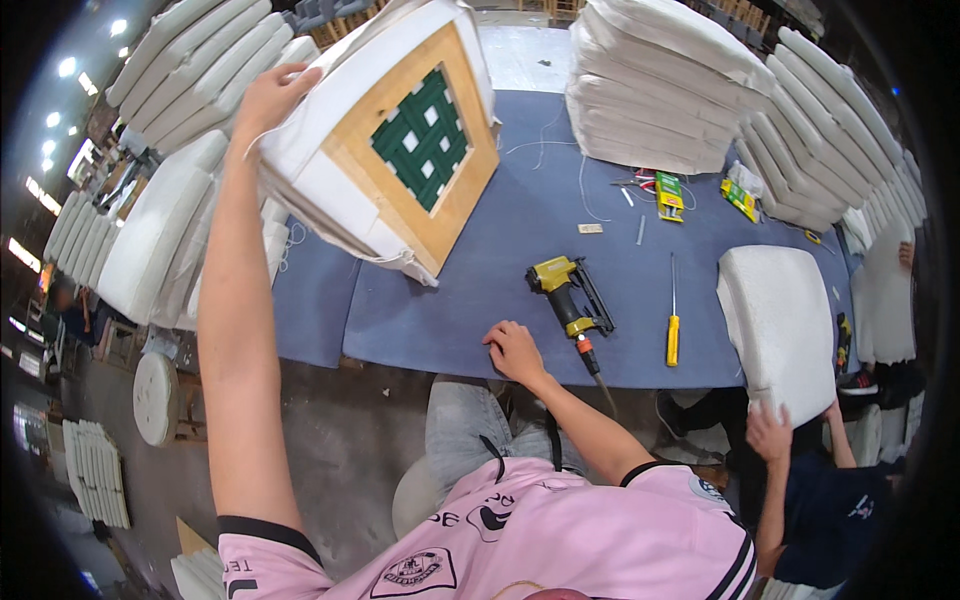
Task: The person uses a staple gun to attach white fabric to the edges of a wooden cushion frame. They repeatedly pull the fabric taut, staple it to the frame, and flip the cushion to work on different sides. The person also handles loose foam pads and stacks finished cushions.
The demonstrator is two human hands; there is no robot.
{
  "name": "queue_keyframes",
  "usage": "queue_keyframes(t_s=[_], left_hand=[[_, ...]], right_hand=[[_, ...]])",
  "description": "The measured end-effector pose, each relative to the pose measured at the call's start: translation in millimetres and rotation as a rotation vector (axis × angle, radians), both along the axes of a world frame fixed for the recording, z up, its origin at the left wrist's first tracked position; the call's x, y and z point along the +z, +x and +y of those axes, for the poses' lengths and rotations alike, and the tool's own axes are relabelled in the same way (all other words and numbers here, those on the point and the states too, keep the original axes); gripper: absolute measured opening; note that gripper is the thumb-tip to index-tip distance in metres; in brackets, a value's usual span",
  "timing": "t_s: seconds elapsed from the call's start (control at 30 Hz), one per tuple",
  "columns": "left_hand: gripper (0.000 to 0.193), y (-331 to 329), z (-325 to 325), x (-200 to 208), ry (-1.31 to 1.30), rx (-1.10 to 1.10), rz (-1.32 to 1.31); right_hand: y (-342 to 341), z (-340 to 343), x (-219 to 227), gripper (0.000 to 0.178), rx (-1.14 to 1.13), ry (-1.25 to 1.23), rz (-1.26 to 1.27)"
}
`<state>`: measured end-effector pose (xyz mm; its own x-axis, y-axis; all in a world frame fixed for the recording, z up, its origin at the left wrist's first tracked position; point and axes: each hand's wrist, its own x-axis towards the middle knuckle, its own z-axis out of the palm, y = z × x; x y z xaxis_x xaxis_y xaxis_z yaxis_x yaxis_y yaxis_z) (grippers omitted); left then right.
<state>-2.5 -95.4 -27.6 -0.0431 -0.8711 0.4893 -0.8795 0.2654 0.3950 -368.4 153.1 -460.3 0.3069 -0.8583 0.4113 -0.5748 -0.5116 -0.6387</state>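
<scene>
Resting flat and released on the blue worktop point(440, 320) edge beside the yellow staple gun point(568, 295), the right hand point(514, 350) grasps nothing, while the left hand point(268, 98) has its grip on the seat cushion point(385, 140), lifted and tilted above the worktop's left part, wooden frame showing

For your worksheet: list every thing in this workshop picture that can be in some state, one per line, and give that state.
seat cushion: lifted off the table, tilted, wooden frame and green webbing showing
left hand: gripping the cushion's upper edge
right hand: resting flat on the blue table, empty
staple gun: lying on the table, hose attached, not held
yellow screwdriver: lying flat
white cushion: held at the table edge by a co-worker's hand
</scene>
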Motion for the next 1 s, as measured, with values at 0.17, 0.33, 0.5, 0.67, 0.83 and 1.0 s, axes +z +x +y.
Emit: queue_keyframes(t_s=[0.17,0.33,0.5,0.67,0.83,1.0], left_hand=[[0.064,-4.6,2.4,-1.2,0.037,-0.016,0.024],[0.062,-4.1,1.8,-2.3,0.047,-0.017,0.053],[0.061,-6.9,3.9,-1.3,0.063,-0.005,0.060],[0.063,5.6,-5.0,-3.0,-0.006,-0.025,0.033],[0.065,-8.5,1.8,2.6,-0.001,0.014,0.006],[0.067,-56.5,30.6,14.4,-0.048,0.064,-0.001]], right_hand=[[-1.0,0.6,3.9,0.010,-0.017,0.020,0.015],[-1.5,0.5,2.9,0.010,-0.021,0.021,0.001],[-3.5,-2.1,3.6,0.010,-0.020,0.017,0.000],[-3.0,-2.7,-0.2,0.010,-0.002,0.040,-0.064],[-0.7,-3.4,8.0,0.013,0.030,0.093,-0.128],[7.1,-35.6,34.9,0.014,0.005,0.654,-0.512]])
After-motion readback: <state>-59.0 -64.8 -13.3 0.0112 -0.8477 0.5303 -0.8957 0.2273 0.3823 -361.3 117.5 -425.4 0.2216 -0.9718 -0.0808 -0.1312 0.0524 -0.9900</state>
